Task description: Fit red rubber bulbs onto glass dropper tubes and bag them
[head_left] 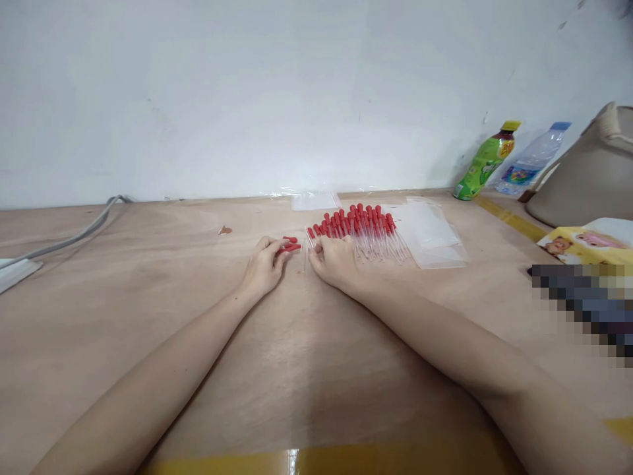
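My left hand [264, 265] is closed, its thumb and fingers pinching red rubber dropper bulbs [293, 248] that stick out to the right. Just across from it, my right hand [337, 261] rests on the table with curled fingers, at the left end of a pile of glass droppers [368, 231] with red bulbs. What its fingers grip is hidden. A thin clear glass tube [303, 258] without a bulb lies between the two hands.
Clear plastic bags [432, 241] lie right of the pile, another bag [314, 200] behind it. Farther right stand a green bottle [487, 165], a water bottle [531, 161] and a beige bag [583, 175]. A grey cable [93, 224] runs along the left; a reddish-brown scrap [225, 230] lies nearby.
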`<action>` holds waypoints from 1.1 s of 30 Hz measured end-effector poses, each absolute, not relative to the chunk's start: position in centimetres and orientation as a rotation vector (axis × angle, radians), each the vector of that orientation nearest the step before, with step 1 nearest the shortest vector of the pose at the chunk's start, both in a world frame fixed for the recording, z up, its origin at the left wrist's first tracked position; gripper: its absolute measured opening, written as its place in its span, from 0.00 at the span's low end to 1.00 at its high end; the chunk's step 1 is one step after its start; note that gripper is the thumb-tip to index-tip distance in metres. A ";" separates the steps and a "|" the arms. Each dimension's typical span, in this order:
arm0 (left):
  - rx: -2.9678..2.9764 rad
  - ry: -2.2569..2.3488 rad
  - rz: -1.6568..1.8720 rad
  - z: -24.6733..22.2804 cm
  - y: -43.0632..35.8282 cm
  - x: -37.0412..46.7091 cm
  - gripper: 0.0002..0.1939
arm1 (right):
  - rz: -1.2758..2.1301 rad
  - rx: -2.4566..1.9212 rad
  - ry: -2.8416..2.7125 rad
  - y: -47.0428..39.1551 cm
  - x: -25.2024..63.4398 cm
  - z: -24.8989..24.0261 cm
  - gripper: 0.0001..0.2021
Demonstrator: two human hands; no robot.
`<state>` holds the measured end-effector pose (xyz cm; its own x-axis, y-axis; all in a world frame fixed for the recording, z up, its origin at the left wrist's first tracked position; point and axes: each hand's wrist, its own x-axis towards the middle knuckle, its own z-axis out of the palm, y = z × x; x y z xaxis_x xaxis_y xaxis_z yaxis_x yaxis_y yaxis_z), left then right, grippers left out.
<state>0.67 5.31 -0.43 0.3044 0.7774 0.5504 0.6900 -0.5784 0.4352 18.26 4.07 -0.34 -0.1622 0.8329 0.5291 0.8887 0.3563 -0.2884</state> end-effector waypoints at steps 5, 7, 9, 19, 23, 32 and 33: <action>2.567 1.302 1.151 0.1 3.6 0.9 0.12 | -0.174 -1.157 -2.055 1.8 21.0 -1.4 0.10; 2.575 1.240 1.162 0.2 3.1 1.1 0.10 | -0.185 -1.091 -2.059 1.1 22.1 -1.6 0.09; 2.564 1.178 1.161 0.1 2.9 1.1 0.07 | -0.205 -1.052 -2.075 0.7 22.9 -1.5 0.09; 2.515 1.115 1.103 0.2 2.9 1.6 0.06 | -0.188 -1.079 -2.118 0.7 22.9 -1.0 0.08; 2.524 1.101 1.085 0.3 2.8 1.8 0.07 | -0.203 -1.062 -2.131 0.7 22.8 -1.1 0.09; 2.289 1.095 1.017 -0.8 3.1 1.6 0.12 | -0.087 -0.934 -2.249 0.8 23.1 -0.9 0.09; 2.269 1.081 1.017 -0.9 3.2 1.5 0.12 | -0.059 -0.919 -2.251 0.8 23.1 -0.9 0.09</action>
<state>1.54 3.18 -0.89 0.4280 0.7932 0.4331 0.4804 -0.6056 0.6344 23.12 0.81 -0.90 -0.5079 0.5992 0.6188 0.6308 0.7480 -0.2066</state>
